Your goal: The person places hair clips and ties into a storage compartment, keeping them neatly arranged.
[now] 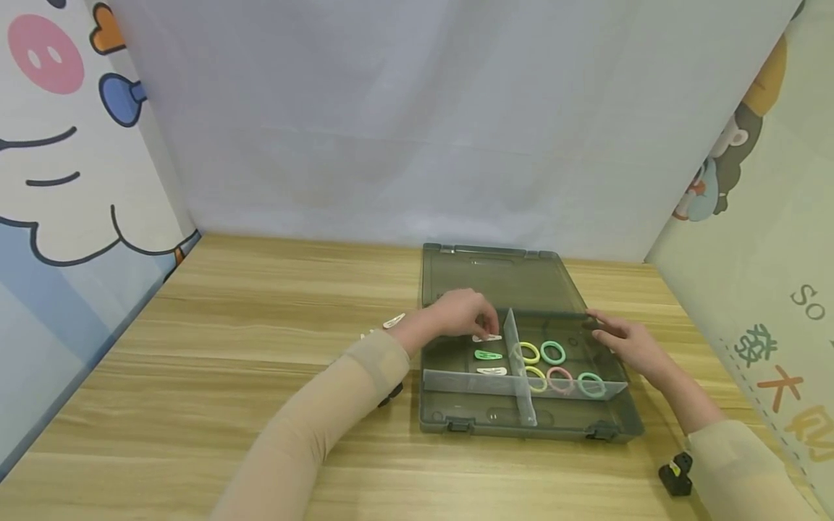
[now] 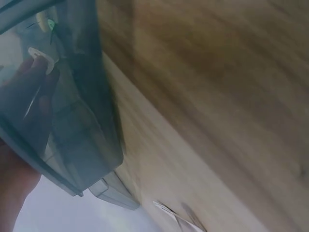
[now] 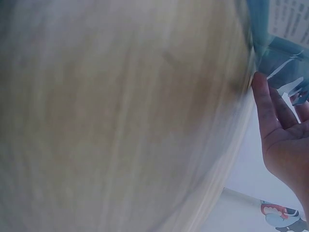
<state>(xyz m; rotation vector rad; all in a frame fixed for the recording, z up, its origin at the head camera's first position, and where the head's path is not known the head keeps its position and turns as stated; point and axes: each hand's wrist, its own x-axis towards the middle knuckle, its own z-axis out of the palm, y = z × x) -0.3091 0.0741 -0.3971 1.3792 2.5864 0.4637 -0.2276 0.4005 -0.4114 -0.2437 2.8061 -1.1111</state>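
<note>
My left hand [image 1: 464, 312] reaches into the back left compartment of a translucent grey box [image 1: 531, 434]. Its thumb and fingertips pinch a white hair clip [image 2: 42, 58] low over the compartment floor. A green hair clip [image 1: 488, 355] and another whitish hair clip [image 1: 491, 371] lie in front of it in a row. Across the divider, several hair ties [image 1: 553, 352] in yellow, green and pink lie in the back right compartment. My right hand [image 1: 628, 347] rests on the box's right rim near the back corner, its fingers fairly straight.
The box's lid [image 1: 495, 275] lies folded back toward the grey-white curtain [image 1: 417, 130]. Clear dividers [image 1: 521, 369] stand up inside the box. A pale hair clip [image 1: 394, 320] lies on the wooden table [image 1: 215, 376] left of the box, partly beside my left forearm.
</note>
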